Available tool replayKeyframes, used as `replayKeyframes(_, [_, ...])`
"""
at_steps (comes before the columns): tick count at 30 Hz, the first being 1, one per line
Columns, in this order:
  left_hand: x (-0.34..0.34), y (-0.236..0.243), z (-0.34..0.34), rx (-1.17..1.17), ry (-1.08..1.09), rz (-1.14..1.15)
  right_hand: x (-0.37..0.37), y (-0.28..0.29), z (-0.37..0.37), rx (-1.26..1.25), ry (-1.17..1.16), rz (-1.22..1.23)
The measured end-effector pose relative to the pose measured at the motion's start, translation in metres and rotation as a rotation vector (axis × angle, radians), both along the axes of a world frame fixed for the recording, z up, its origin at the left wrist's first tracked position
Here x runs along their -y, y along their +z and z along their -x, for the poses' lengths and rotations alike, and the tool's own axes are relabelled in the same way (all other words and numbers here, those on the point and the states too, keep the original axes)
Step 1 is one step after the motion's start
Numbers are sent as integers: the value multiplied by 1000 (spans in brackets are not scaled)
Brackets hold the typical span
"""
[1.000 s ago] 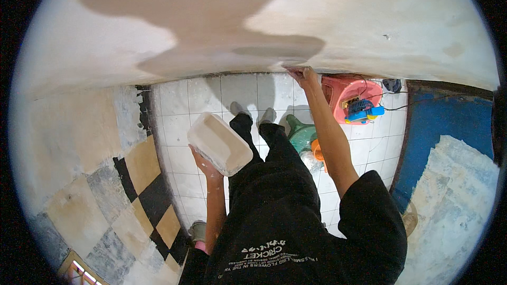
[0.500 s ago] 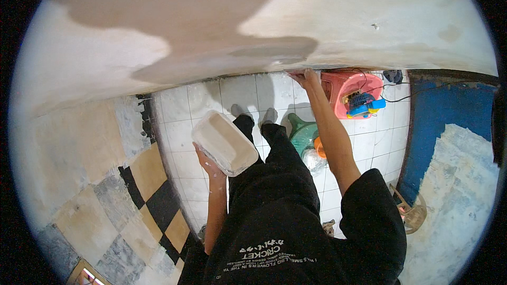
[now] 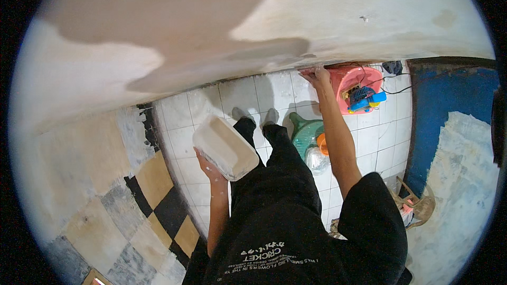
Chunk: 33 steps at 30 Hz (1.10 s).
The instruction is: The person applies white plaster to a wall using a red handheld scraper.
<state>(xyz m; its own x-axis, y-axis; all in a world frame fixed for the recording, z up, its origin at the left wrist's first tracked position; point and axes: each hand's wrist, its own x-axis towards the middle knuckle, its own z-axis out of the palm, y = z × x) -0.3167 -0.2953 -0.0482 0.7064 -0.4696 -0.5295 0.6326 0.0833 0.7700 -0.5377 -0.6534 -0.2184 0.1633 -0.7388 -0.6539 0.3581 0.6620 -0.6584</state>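
Note:
My left hand (image 3: 210, 168) grips the side of a white rectangular tub (image 3: 224, 148), with pale, off-white material inside it. White smears mark that hand and wrist. My right arm reaches forward, and my right hand (image 3: 318, 76) is up close to the pale wall (image 3: 185, 10). Its fingers look bent together toward the wall. Whatever they hold, if anything, is too small and shaded to make out. A damp-looking darker patch shows on the wall by that hand, partly under my shadow.
Right of my right hand stands a pink basin (image 3: 346, 105) with a blue fan-like device (image 3: 364, 100) and cables. A green stool (image 3: 306, 132) holds an orange cup (image 3: 322, 143) and a clear plastic bag (image 3: 316, 159). Further right are a blue panel (image 3: 449, 89) and a brown chair (image 3: 420, 206).
My right hand has shifted slightly right along the wall. The view has tilted a little. The tub stays in my left hand, almost unmoved.

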Motion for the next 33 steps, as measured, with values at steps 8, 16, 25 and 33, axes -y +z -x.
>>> replayKeyframes(8, [3,-2,4,56,-21,10,21,32,3,315,6,153])
replayKeyframes(16, [17,-9,9,-112,11,77,19,-15,42,13,21,-71])
replayKeyframes(25, [5,-18,13,-77,41,41,-14,58,26,178,-99,194])
replayKeyframes(33, [30,-15,5,-107,-61,76,40,-81,61,176,-138,24])
